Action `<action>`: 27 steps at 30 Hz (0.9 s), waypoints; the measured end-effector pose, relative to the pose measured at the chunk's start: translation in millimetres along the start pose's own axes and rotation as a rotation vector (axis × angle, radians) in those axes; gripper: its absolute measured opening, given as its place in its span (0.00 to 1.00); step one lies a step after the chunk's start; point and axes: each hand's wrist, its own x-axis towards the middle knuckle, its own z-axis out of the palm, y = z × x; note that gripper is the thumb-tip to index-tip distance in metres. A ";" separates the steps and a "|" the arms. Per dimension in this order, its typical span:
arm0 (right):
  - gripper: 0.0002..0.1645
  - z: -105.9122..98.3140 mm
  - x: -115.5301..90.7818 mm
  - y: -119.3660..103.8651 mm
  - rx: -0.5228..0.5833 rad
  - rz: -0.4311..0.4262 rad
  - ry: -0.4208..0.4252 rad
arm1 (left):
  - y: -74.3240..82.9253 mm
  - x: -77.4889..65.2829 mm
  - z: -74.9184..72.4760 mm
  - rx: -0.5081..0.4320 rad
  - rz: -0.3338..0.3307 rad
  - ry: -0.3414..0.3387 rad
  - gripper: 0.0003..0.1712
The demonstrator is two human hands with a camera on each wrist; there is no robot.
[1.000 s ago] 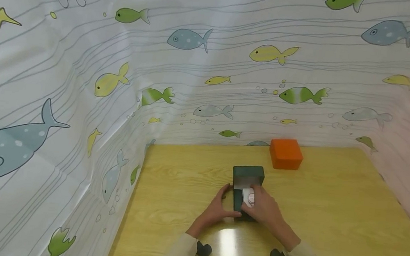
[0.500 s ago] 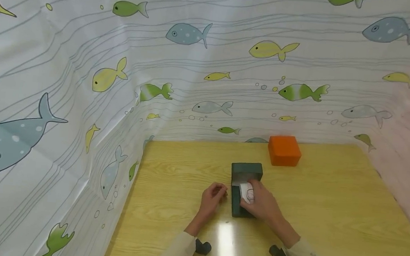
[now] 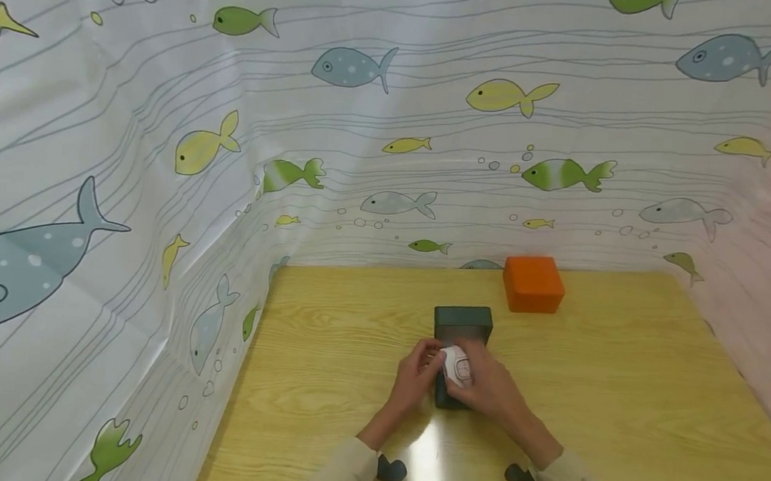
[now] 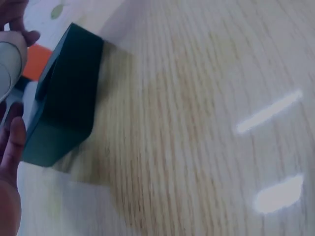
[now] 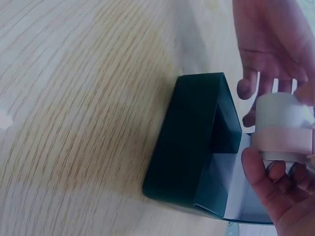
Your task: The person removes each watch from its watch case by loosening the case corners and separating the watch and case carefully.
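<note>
A dark green box [image 3: 463, 318] with its lid up lies on the wooden table, its grey interior partly visible. Just above it my right hand [image 3: 493, 386] holds a white plug [image 5: 280, 113] with a pale pink band and three prongs. My left hand [image 3: 412, 378] has come in from the left at the prong end. In the right wrist view its thumb overlaps the plug's edge and its fingers lie behind the prongs. The left wrist view shows only part of the plug [image 4: 11, 61] between both hands, beside the box [image 4: 74, 83].
An orange box [image 3: 533, 284] stands behind and to the right of the green one. Fish-printed sheeting [image 3: 338, 151] encloses the table [image 3: 624, 372] at the back and sides. A dark wrist-worn piece sits by each cuff. Light glares off the front of the tabletop.
My right hand has lifted the plug from the open box and tilted it. My left hand first left the box's side, then moved right to the plug.
</note>
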 end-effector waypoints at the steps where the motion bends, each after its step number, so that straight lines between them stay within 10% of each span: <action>1: 0.39 0.2 -0.8 0.4 0.000 -0.015 0.005 | 0.4 -1.0 1.9 0.008 0.006 -0.012 0.15; 16: 0.34 -2.3 -11.6 5.1 -0.011 -0.043 0.079 | 41.2 -15.3 10.0 0.025 0.131 -0.001 0.14; 27: 0.29 -3.1 -14.1 9.2 0.049 -0.020 0.138 | 22.4 -9.2 14.5 0.046 0.073 -0.004 0.16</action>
